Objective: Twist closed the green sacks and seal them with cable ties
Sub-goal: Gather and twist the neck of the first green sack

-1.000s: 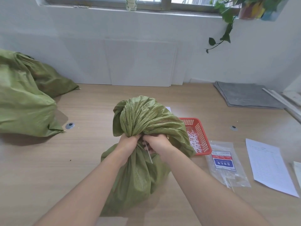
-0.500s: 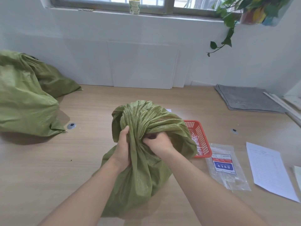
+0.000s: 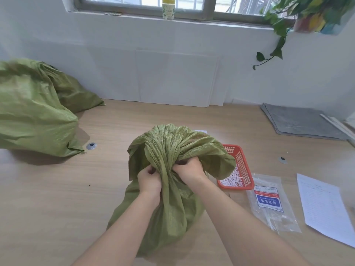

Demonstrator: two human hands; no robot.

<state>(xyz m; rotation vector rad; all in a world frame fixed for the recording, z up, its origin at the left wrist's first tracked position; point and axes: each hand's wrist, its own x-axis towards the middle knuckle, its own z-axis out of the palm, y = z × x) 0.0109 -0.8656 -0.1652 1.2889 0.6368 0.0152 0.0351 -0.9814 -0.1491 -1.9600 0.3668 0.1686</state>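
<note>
Spreading across the view, the pale wooden surface carries a slumped heap of green sacks at its far left, by the wall. The green sack stands near the front middle, its contents hidden, its mouth gathered into a twisted neck with loose cloth flopping rightward. Right of it lies a clear plastic bag with a blue label, holding what look like pale strips. Between the two, partly under the floppy cloth, a red basket holds a tangle of white cable ties. The left hand and right hand grip the neck side by side, fingers curled tight into the cloth.
</note>
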